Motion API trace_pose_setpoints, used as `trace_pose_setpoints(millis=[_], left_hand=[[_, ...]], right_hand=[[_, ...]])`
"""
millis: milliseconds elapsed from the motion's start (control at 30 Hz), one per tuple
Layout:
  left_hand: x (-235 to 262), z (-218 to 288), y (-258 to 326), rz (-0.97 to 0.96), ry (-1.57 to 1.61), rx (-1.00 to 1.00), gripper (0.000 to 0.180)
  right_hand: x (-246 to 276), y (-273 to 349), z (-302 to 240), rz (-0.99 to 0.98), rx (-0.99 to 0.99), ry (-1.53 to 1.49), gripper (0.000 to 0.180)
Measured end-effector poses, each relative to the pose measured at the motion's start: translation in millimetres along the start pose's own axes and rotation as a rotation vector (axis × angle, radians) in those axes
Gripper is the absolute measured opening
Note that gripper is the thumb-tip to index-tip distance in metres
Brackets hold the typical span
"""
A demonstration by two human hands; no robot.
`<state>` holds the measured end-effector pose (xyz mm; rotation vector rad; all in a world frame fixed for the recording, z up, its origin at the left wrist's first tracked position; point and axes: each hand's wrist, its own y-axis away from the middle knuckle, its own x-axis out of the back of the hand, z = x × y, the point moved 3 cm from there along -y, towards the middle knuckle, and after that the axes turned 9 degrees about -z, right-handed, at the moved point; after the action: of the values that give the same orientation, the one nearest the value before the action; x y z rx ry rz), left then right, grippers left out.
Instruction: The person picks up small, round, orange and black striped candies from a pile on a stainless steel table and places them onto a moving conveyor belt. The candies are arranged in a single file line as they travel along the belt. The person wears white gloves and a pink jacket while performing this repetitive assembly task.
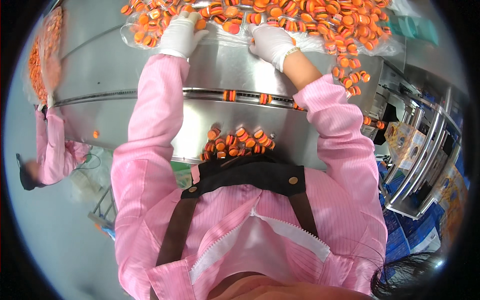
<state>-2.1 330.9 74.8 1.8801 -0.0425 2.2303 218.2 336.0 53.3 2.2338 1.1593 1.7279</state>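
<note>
A big heap of small orange burger-shaped sweets (345,21) with dark middle layers lies along the far side of the metal table, on and around a clear plastic bag (225,40). My left hand (179,39), in a white glove, reaches into the near left edge of the heap, fingers stretched forward and thumb apart. Gloved in white too, my right hand (272,44) rests at the heap's near edge by the plastic, its thumb apart from the fingers. Neither hand visibly grips anything; the fingertips are partly hidden among sweets and plastic.
A narrow conveyor channel (205,93) crosses the metal table (220,70), carrying a few sweets. More sweets (240,142) lie close to my apron. At far left, another person's pink sleeves (52,145) are beside a filled plastic bag (50,55). Metal rails (425,155) with printed film stand at right.
</note>
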Motion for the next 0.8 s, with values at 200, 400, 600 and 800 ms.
trace_pose_setpoints(millis=[200,400,600,800], left_hand=[[-24.7,1.8,-8.0,-0.195,-0.119,0.049,0.024],[-32.8,-2.6,11.9,-0.121,-0.054,0.165,0.024],[-5.1,44.1,102.3,0.018,0.421,0.227,0.031],[-65.9,79.8,162.4,-0.218,0.333,0.219,0.035]], right_hand=[[-16.7,55.8,-7.9,0.172,0.291,-0.510,0.020],[-67.3,97.2,-49.9,-0.178,0.194,-0.498,0.019],[-83.1,104.1,-24.6,-0.068,0.138,-0.162,0.017],[-32.7,99.4,9.4,0.412,-0.077,-0.244,0.031]])
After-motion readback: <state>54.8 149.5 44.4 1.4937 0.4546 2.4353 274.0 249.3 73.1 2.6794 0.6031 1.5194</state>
